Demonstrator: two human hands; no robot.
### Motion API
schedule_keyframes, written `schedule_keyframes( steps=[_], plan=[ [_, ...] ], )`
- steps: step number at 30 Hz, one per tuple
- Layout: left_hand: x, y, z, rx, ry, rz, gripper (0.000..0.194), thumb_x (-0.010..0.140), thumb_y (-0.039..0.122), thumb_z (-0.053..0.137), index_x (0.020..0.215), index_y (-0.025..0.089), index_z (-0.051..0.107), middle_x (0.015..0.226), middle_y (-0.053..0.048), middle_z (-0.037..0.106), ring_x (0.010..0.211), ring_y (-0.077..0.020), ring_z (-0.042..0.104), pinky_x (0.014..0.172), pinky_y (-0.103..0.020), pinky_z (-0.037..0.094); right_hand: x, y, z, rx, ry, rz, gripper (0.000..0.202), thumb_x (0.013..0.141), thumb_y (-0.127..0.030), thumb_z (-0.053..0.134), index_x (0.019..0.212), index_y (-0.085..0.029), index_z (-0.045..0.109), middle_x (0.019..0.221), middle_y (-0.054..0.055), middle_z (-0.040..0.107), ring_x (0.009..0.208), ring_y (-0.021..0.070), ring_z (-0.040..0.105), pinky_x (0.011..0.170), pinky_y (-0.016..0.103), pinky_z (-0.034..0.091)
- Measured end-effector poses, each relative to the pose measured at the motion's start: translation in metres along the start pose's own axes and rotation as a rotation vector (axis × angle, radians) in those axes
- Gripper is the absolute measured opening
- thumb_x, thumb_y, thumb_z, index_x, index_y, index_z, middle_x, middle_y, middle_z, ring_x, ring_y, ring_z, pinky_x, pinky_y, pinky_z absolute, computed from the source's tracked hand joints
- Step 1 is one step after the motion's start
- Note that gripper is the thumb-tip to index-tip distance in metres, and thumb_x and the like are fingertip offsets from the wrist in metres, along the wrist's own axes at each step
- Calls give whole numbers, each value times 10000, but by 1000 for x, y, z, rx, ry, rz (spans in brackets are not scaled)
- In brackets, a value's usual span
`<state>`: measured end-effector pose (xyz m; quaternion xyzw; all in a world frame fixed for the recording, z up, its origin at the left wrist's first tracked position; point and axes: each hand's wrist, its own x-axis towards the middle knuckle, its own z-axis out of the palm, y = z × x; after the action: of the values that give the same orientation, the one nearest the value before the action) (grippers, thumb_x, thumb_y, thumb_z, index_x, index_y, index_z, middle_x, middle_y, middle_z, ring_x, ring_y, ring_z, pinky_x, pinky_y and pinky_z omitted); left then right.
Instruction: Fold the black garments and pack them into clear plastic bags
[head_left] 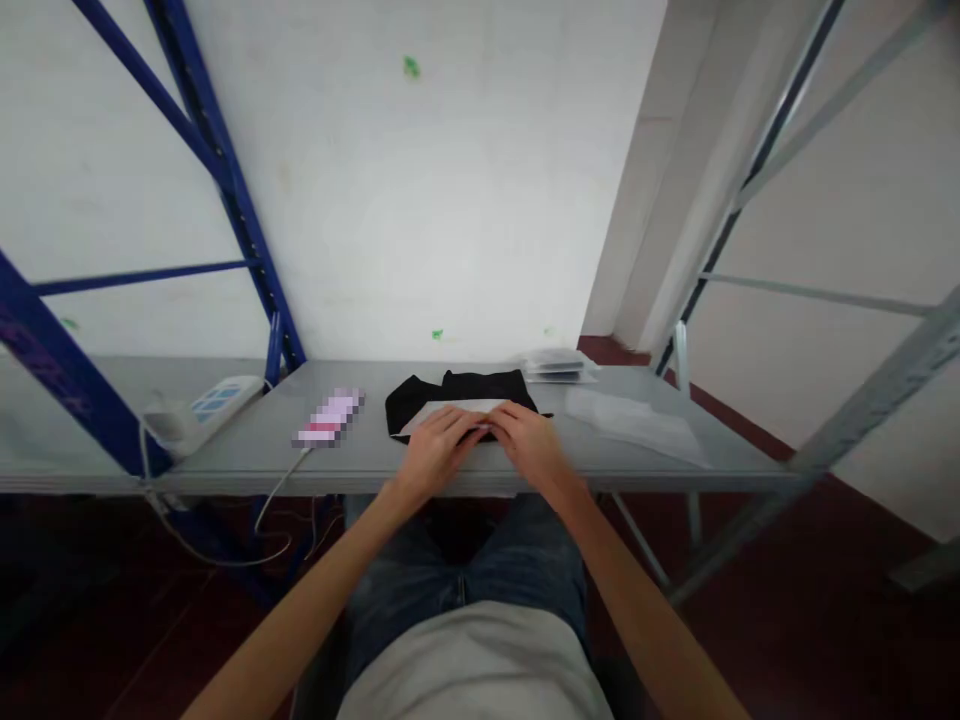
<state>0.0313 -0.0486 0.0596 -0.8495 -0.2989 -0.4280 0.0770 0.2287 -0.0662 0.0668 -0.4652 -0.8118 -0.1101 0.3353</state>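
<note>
Black, soft cloth (487, 386) lies near the front edge of the grey metal shelf (360, 462), midway between its ends, as left hand (435, 445) and right hand (529, 435), fingers bent and nearly meeting, pinch a flat white sheet (454, 408) (grip partly hidden).

"Upper garment?"
"Shirt (476, 665), pale grey, creased across the front."
"Lower?"
"Jeans (420, 595), blue denim, unevenly faded, with a centre fly (462, 588)."
"Hands?"
"Left hand (439, 445) bare; right hand (529, 440) likewise."
</note>
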Motion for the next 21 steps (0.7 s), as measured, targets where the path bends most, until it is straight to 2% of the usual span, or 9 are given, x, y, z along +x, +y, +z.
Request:
schedule_keyframes(
  steps=[4,8,15,21],
  plan=[
    [-3,-5,2,-6,19,-22,253,1072,357,508,1044,245,733,1010,-64,782,965,-216,713,928,-407,573,-1,-1,-1,18,-4,-37,268,1062,-222,534,1164,-283,774,1129,38,775,1000,200,720,777,267,529],
    [-4,-16,1,95,-3,-13,242,1071,341,510,1010,241,721,1007,-55,779,970,-213,691,917,-388,538,-1,9,2,49,-8,-28,298,1053,-198,525,1177,-292,779,1150,29,780,982,196,736,810,270,549],
    [-2,-51,-19,188,16,-113,211,1054,314,527,976,224,700,1027,-71,768,997,-231,675,925,-389,519,-2,51,-8,204,252,97,283,1055,-256,512,1082,-242,793,1089,54,783,1005,219,733,933,335,560],
    [-2,-66,-29,201,-56,-176,170,1033,289,544,968,231,691,996,-62,748,957,-224,682,837,-341,527,-1,66,-7,242,290,137,283,1050,-321,515,1032,-232,783,1083,75,776,1038,239,722,961,378,560]
  ],
)
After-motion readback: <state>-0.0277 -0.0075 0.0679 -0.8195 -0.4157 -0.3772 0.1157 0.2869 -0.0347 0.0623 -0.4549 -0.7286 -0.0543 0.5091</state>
